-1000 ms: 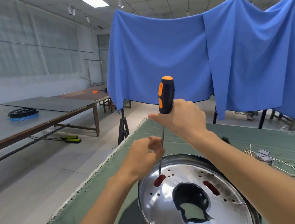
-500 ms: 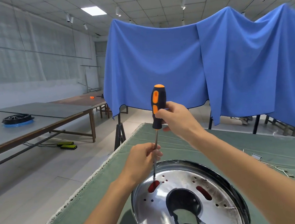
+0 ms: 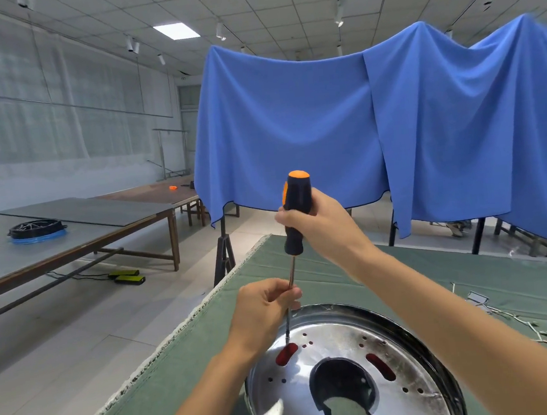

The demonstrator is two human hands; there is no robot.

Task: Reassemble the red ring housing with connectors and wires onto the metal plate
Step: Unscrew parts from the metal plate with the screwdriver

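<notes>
— Head view: right hand (image 3: 322, 226) grips the screwdriver (image 3: 294, 215) handle, shaft near upright; left hand (image 3: 267, 309) pinches the shaft below.
— And the metal plate (image 3: 341, 336)?
— Directly under the left hand; tip beside its red slot (image 3: 286, 353).

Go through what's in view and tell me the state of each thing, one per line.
Screwdriver: upright, tip down at the plate beside a red slot.
Right hand: grips the screwdriver handle.
Left hand: pinches the screwdriver shaft.
Metal plate: lies flat on the green cloth, red showing through two slots.
Loose wires: lie on the green cloth, apart from the plate.
Blue sheet: hangs draped.
</notes>
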